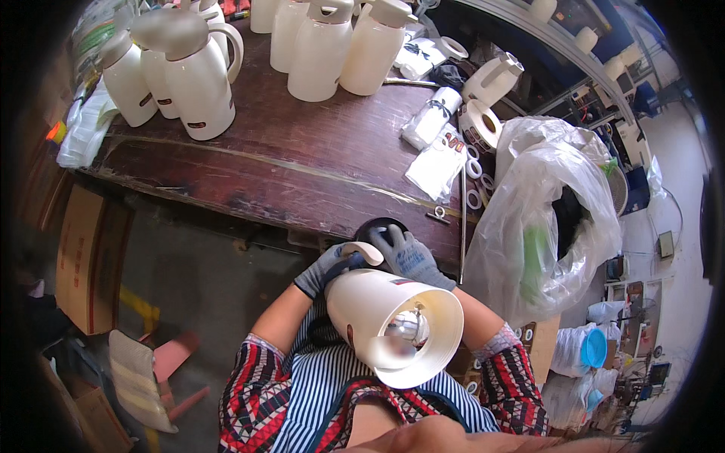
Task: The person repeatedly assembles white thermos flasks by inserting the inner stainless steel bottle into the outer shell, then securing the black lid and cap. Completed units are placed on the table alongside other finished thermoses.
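A cream-white thermos jug (355, 302) lies tilted across my lap, its wide open mouth turned toward me. Inside the opening shows a silvery inner flask (408, 326). My left hand (331, 270), in a grey and blue work glove, is closed around the jug at its curved handle (366, 253); some of its fingers are hidden. Just beyond the jug, my right hand (411, 255), gloved alike, has its fingers bent over a round black cap-like part (371, 226) by the table edge. Whether this part touches the jug is hidden.
On the dark wooden table (302, 143) stand several white jugs (204, 98) at the left and back. At right lie a label roll (479, 124), white rings (473, 167) and plastic-wrapped bundles (434, 121). A large clear plastic bag (521, 257) bulges beside my right arm. A stool (140, 377) stands lower left.
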`<state>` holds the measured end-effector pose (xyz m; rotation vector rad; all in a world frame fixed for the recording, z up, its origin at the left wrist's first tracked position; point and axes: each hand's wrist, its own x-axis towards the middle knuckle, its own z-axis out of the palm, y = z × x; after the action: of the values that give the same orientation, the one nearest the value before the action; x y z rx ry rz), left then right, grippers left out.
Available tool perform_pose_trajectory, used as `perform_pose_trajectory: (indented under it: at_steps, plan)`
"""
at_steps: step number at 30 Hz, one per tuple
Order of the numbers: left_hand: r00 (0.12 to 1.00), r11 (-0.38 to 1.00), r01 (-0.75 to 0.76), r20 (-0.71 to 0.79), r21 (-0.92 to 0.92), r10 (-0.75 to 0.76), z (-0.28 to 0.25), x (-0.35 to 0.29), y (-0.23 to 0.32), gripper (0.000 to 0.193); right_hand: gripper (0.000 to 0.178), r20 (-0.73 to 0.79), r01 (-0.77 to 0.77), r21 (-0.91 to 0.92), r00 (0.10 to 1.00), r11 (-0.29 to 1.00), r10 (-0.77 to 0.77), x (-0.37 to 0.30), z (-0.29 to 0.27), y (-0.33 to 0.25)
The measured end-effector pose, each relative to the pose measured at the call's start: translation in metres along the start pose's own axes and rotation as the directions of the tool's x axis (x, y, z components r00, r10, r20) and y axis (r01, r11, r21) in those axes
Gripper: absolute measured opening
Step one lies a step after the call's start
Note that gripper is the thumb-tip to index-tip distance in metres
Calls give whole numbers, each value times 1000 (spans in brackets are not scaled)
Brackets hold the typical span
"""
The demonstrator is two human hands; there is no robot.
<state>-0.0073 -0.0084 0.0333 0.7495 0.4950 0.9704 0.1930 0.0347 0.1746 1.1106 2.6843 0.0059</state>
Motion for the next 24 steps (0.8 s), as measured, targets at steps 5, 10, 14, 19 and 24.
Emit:
perform_pose_trajectory:
  at_steps: [5,10,14,19,24]
  plan:
    - [991,985,-128,-31,116,133,17,-7,14,45,64,164,-353,115,929,928,333,25,-43,-20]
    - [990,988,-139,37,72,136,-15,-4,-15,43,78,-201,-164,671,899,723,390,0,15,43]
    - [959,964,-262,-103,40,265,-14,-33,-8,43,56,-274,28,840,884,542,379,6,-24,46]
    - [815,939,-334,-474,85,333,-18,-80,-31,42,55,-407,179,-52,895,983,-184,11,10,65]
    - [717,931,-365,-635,10,288,-56,-118,-49,38,85,-469,-61,168,873,984,134,28,9,25]
